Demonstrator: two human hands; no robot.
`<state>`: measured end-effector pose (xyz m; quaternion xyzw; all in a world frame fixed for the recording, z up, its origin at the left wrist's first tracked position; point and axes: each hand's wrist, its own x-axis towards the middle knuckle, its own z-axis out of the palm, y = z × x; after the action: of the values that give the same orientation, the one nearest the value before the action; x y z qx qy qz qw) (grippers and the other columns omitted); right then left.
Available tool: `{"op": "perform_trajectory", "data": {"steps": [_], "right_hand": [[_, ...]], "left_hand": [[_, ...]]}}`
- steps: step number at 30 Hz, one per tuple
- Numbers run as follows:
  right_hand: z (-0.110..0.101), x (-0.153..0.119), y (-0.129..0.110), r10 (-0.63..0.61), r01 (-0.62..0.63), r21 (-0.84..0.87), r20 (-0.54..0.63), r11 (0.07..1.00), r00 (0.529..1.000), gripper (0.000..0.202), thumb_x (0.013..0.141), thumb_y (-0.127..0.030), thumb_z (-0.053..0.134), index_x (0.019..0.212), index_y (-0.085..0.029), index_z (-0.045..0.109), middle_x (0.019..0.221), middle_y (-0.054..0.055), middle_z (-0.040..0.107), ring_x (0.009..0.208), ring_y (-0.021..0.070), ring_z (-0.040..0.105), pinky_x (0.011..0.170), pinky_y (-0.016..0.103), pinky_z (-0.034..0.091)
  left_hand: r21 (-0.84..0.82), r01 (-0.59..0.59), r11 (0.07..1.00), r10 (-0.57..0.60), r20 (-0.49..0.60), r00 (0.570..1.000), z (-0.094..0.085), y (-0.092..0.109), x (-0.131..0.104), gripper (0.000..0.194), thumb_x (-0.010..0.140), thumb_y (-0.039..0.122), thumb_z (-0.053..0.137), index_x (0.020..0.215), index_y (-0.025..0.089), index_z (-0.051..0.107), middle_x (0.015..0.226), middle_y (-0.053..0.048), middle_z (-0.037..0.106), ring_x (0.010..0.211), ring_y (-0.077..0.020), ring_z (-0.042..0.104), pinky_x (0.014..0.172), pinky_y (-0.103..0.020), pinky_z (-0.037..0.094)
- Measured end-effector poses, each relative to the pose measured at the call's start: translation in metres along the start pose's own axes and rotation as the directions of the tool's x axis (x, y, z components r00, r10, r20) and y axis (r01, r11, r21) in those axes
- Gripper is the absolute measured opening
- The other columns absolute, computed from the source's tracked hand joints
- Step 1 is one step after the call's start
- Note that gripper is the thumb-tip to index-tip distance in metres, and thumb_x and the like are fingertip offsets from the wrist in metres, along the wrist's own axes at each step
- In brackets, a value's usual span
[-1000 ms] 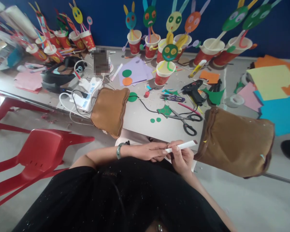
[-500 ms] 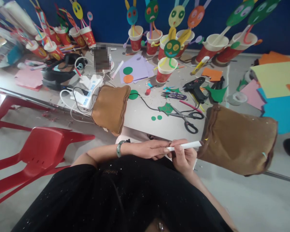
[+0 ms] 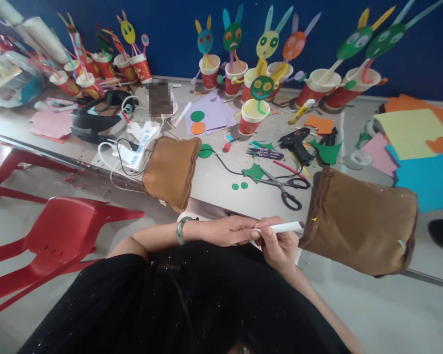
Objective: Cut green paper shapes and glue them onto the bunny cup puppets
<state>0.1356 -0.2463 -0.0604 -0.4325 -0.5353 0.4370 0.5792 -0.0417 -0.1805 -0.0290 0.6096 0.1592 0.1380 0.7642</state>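
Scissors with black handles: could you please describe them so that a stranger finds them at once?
On the pale table, find the larger brown cushion at the picture's right. Just left of it lie the scissors, blades spread, by a jagged green cutout. Unlike the smaller purple snips behind, they have two black finger loops.

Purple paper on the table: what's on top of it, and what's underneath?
A green circle and an orange circle lie on the purple paper. Whatever is underneath its overlapping sheets is covered.

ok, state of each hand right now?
Right hand: closed, holding the white stick.
Left hand: at the stick's inner end; whether it grips cannot be told.
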Motion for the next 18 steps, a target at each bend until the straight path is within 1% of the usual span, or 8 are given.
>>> {"op": "perform_trajectory", "data": {"steps": [3,7,11,13,16,18], "right_hand": [[-0.002,-0.002,0.001,0.002,-0.002,-0.043,-0.009,0.999,1.000,0.029,0.105,-0.043,0.067,0.087,-0.021,0.070,0.062,-0.002,0.062,0.043,0.0093,0.047,0.042,0.025,0.038],[-0.005,-0.006,0.007,0.012,-0.013,-0.069,-0.017,0.998,1.000,0.031,0.105,-0.046,0.066,0.086,-0.021,0.069,0.063,-0.001,0.061,0.044,0.0095,0.046,0.043,0.026,0.039],[-0.007,-0.008,0.011,0.009,-0.010,-0.058,-0.027,0.998,1.000,0.029,0.104,-0.046,0.067,0.087,-0.021,0.069,0.063,-0.002,0.060,0.045,0.0095,0.045,0.043,0.025,0.037],[-0.008,-0.007,0.011,0.002,-0.003,-0.051,-0.024,0.999,1.000,0.028,0.103,-0.044,0.069,0.087,-0.021,0.069,0.064,-0.001,0.061,0.045,0.0092,0.045,0.043,0.025,0.036],[-0.009,-0.003,0.006,0.000,0.000,-0.001,0.019,1.000,1.000,0.026,0.103,-0.041,0.070,0.087,-0.021,0.071,0.061,-0.002,0.061,0.043,0.0091,0.047,0.042,0.024,0.037],[-0.008,0.001,0.001,0.012,-0.015,0.054,0.057,0.998,0.998,0.024,0.104,-0.040,0.070,0.089,-0.020,0.072,0.059,-0.002,0.062,0.042,0.0100,0.052,0.042,0.024,0.040]], "left_hand": [[0.018,-0.005,1.000,0.005,-0.003,1.000,0.000,0.003,-0.001,0.065,0.100,0.081,0.049,0.092,0.016,0.055,0.065,0.006,0.044,0.062,-0.0088,0.040,0.058,-0.025,0.033],[-0.011,0.023,1.000,-0.023,0.005,1.000,0.001,0.001,0.000,0.068,0.098,0.082,0.049,0.101,0.015,0.057,0.065,0.009,0.040,0.060,-0.0080,0.036,0.057,-0.024,0.030],[-0.010,0.029,1.000,-0.029,-0.005,1.000,0.001,0.003,0.000,0.063,0.100,0.079,0.050,0.089,0.017,0.052,0.064,0.008,0.040,0.059,-0.0074,0.035,0.057,-0.025,0.030],[0.010,0.019,1.000,-0.019,0.008,1.000,0.001,0.004,-0.001,0.061,0.102,0.076,0.050,0.087,0.017,0.051,0.065,0.008,0.041,0.060,-0.0072,0.035,0.057,-0.025,0.030],[0.031,0.020,0.999,-0.021,0.022,1.000,0.001,0.002,-0.001,0.064,0.102,0.078,0.048,0.092,0.015,0.055,0.066,0.007,0.043,0.059,-0.0075,0.037,0.057,-0.025,0.030],[-0.020,0.061,0.998,-0.061,0.029,0.998,0.002,-0.001,-0.001,0.067,0.100,0.081,0.047,0.095,0.015,0.057,0.063,0.008,0.041,0.056,-0.0075,0.036,0.055,-0.025,0.030]]}}
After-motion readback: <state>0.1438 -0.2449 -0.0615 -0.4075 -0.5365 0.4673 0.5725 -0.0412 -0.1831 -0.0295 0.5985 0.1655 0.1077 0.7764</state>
